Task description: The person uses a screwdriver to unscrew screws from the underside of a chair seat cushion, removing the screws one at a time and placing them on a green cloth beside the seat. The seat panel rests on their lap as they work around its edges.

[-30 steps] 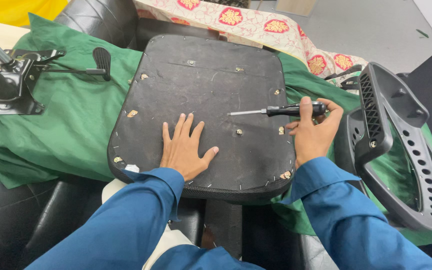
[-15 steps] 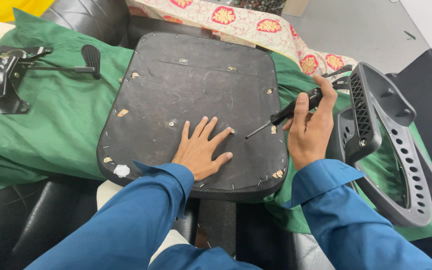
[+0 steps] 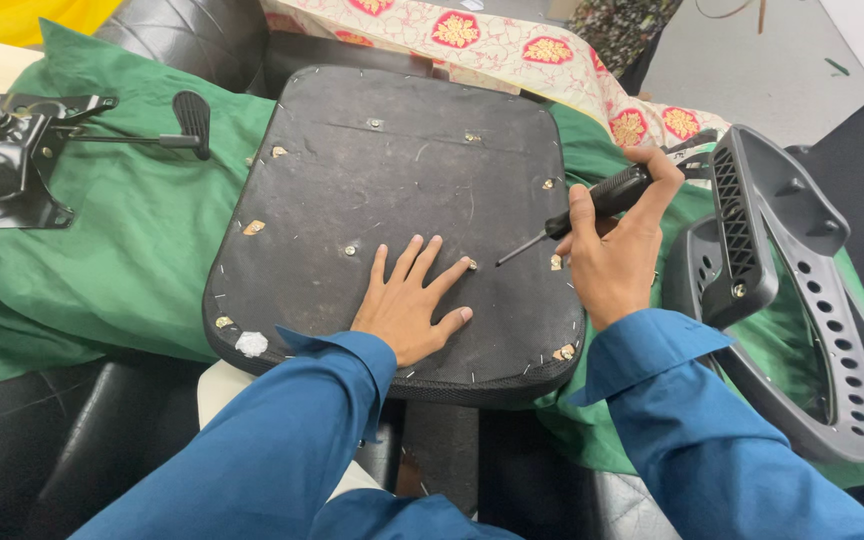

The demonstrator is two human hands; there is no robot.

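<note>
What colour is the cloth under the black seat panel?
The cloth is green; the head view shows it best, spread under the seat panel.

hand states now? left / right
Left hand: open, flat on the black seat base.
Right hand: closed around the screwdriver, tip near the base.

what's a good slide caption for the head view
Left hand flat on an upturned black seat base; right hand holds a screwdriver.
</note>
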